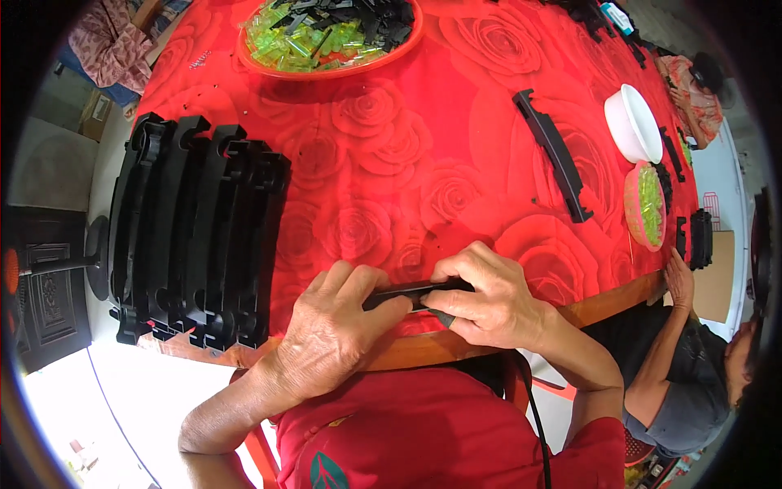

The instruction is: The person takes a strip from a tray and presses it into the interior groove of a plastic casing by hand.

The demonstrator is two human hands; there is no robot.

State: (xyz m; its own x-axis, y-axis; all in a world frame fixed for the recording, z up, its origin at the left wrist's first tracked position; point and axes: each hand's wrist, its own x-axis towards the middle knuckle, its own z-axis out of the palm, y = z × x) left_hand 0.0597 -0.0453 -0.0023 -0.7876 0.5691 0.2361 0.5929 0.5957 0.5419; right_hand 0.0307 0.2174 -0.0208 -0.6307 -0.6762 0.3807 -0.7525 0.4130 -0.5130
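Observation:
Near the table's front edge, my left hand (330, 318) and my right hand (493, 301) hold one black plastic strip (407, 291) between them. The left fingers wrap over its left end, with the thumb reaching toward the middle. My right fingers pinch the other end, where a small dark piece shows below the fingertips; its kind is unclear. To the left, several long black notched plastic strips (195, 236) stand stacked side by side. A single similar black strip (554, 155) lies apart at the right.
A red-rimmed basin (326, 72) of yellow-green clear pieces and black pieces stands at the back. On the right are a white bowl (634, 122) and a pink basket (631, 213) of yellow-green pieces. A person (680, 383) sits at the right edge, one hand on the table.

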